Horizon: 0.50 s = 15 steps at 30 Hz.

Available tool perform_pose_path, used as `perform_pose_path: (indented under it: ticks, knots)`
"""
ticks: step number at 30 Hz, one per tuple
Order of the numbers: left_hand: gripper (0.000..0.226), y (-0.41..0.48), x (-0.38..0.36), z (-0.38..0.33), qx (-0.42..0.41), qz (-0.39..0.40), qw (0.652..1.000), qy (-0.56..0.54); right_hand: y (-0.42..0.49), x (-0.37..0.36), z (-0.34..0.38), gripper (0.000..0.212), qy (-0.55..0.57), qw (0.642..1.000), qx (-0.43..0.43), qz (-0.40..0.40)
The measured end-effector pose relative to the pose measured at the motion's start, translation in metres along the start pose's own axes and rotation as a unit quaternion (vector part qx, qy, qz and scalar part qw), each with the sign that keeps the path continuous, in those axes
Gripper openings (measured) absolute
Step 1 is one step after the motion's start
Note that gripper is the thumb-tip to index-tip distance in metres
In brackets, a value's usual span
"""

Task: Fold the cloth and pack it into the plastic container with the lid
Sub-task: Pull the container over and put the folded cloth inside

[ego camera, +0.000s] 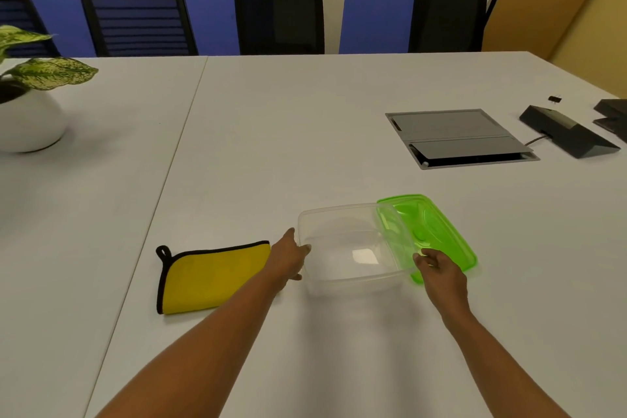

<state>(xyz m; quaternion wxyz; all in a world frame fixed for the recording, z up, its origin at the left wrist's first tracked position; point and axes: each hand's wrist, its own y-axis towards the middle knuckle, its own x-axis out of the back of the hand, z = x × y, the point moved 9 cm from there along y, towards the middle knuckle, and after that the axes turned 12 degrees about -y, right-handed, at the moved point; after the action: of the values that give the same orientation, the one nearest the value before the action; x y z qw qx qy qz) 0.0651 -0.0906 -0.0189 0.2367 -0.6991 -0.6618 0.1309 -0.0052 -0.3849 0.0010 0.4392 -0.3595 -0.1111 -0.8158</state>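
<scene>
At the far left a potted plant (30, 119) stands on the white table (271, 146), well clear of the work. Nearer, the yellow cloth (210, 278) lies flat on the table just left of the container. It is black-trimmed along its far and left edges, with a hanging loop at the far left corner. Its near edge shows no trim, so it looks folded at least once and ready to go in. The left hand (288, 260) reaches across the cloth's right end and grips the left wall of the clear plastic container (339, 210), thumb raised, probably to steady or square it. The container sits open and empty, mouth up, so the cloth can drop straight in. The right hand (441, 273) curls its fingers on the container's near right corner, apparently grasping the rim where the green lid (437, 231) overlaps it. The lid lies on the right, partly behind or under that wall, close by for closing. Further right are a cable hatch (454, 136) and a black device (566, 132).
</scene>
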Motion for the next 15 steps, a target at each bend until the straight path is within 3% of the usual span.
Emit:
perform_pose_path:
  ticks: [4, 8, 10, 12, 15]
  knots:
    - [0.036, -0.007, 0.034, -0.001, -0.07, -0.069, 0.994, 0.039, -0.012, 0.008, 0.03, 0.034, -0.049, 0.997, 0.03, -0.058]
    - [0.024, -0.023, 0.087, 0.006, -0.128, -0.164, 0.969, 0.133, -0.049, -0.006, 0.094, 0.02, -0.02, 0.983, 0.164, -0.083]
    - [0.023, -0.031, 0.117, 0.015, -0.12, -0.222, 0.945, 0.208, -0.075, -0.034, 0.124, 0.016, -0.016, 0.97, 0.241, -0.03]
    - [0.024, -0.039, 0.145, 0.027, -0.09, -0.273, 0.924, 0.254, -0.098, -0.076, 0.144, 0.017, -0.02, 0.955, 0.284, 0.077]
    - [0.034, -0.05, 0.179, 0.039, -0.04, -0.324, 0.913, 0.244, -0.127, -0.146, 0.149, 0.032, -0.077, 0.924, 0.273, 0.257]
